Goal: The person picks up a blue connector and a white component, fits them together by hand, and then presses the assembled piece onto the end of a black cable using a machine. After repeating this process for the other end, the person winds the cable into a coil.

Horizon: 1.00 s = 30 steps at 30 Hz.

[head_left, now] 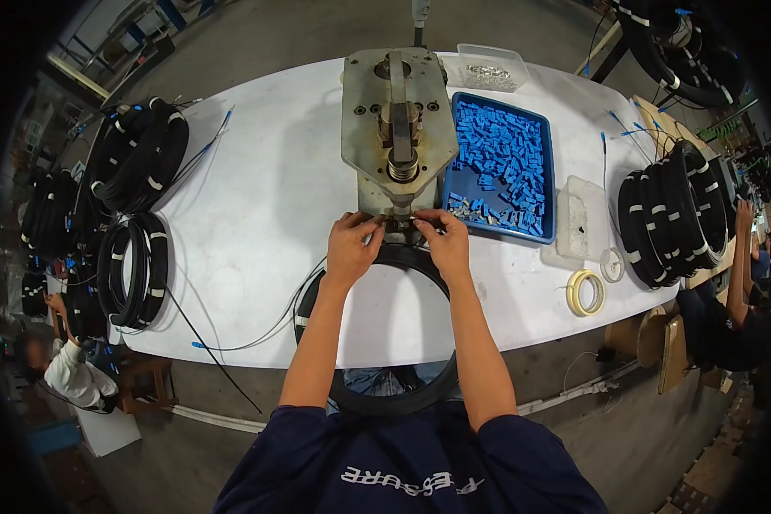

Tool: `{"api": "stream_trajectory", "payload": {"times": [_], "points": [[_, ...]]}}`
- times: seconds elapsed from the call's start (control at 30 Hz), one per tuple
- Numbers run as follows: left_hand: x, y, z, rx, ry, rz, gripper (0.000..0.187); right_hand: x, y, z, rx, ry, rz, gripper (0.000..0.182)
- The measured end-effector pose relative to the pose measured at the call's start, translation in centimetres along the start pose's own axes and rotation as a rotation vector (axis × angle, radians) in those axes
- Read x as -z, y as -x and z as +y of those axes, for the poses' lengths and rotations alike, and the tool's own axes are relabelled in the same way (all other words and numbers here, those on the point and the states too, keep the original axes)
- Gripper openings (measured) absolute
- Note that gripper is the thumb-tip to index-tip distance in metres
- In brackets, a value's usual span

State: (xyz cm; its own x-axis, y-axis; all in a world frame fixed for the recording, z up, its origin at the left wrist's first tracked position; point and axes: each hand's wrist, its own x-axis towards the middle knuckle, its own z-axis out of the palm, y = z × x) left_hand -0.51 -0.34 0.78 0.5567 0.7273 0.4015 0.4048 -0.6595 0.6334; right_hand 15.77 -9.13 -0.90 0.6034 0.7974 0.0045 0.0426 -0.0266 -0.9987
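Note:
A metal bench press point(400, 128) stands in front of me. At the foot of its ram my left hand point(354, 247) and my right hand point(445, 248) face each other, fingers pinched close to the tooling. What lies between the fingertips is too small and hidden to name. A coil of black cable point(433, 390) rests below my hands, partly over the table's front edge, with my forearms above it. Right of my right hand, a blue tray point(550, 171) holds many small blue connectors point(501, 150).
On the white table point(248, 231) are a clear box of small parts point(488, 73), a clear plastic container point(578, 218) and a tape roll point(585, 293). Cable coils point(134, 270) lie at left, more coils point(672, 214) at right. Other people work at both sides.

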Motion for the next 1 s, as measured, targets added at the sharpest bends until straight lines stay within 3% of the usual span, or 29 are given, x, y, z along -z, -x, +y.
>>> {"api": "stream_trajectory", "payload": {"times": [1.0], "points": [[-0.06,0.05,0.11,-0.022,0.009,0.035,0.014,0.1,0.01,0.03,0.0,0.031,-0.004,0.014]]}}
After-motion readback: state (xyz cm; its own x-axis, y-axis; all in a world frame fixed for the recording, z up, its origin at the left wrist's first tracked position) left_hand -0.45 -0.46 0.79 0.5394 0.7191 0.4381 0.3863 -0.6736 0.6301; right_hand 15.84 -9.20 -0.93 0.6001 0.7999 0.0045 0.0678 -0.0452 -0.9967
